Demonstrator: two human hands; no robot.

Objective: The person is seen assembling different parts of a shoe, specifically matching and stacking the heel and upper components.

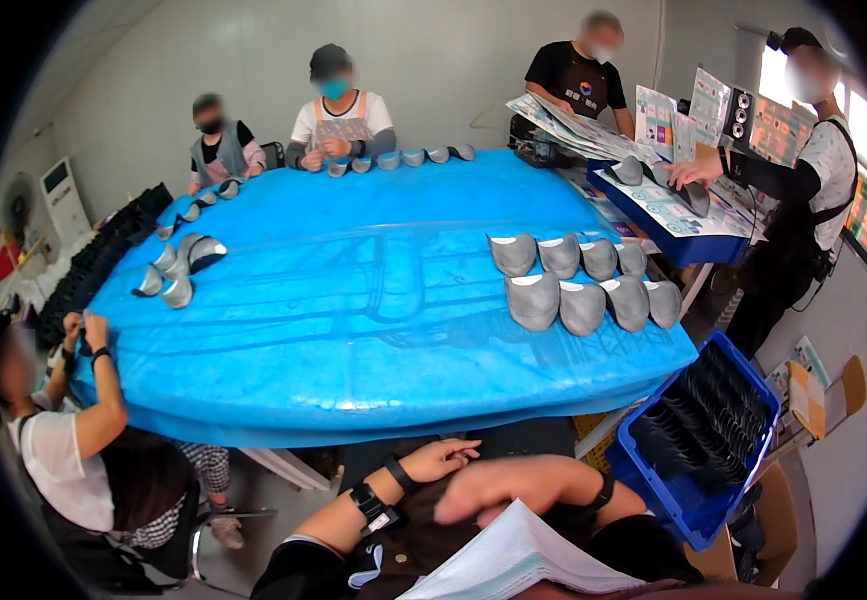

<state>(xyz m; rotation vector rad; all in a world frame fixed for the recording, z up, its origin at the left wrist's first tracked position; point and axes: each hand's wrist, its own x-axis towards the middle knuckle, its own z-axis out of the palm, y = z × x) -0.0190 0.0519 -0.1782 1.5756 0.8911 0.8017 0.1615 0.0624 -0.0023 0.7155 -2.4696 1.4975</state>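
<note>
My left hand (440,459) is in front of the table's near edge, above my lap. Its fingers stretch to the right, with nothing seen in them. Close beside it my right hand (473,492) is smeared by motion, so its fingers do not show clearly. A white pleated cloth (518,560) covers part of the view just below the right hand. Beyond both hands spreads a table under a blue plastic sheet (283,370). On its right side, two rows of grey cup-shaped pieces (532,302) with white inner edges are lined up.
More grey pieces (178,290) lie at the table's left. A blue crate (693,430) of dark curved pieces stands at my right. One co-worker (83,430) sits at left, others (338,125) at the far side. Another (803,170) handles grey pieces on a blue tray (693,245).
</note>
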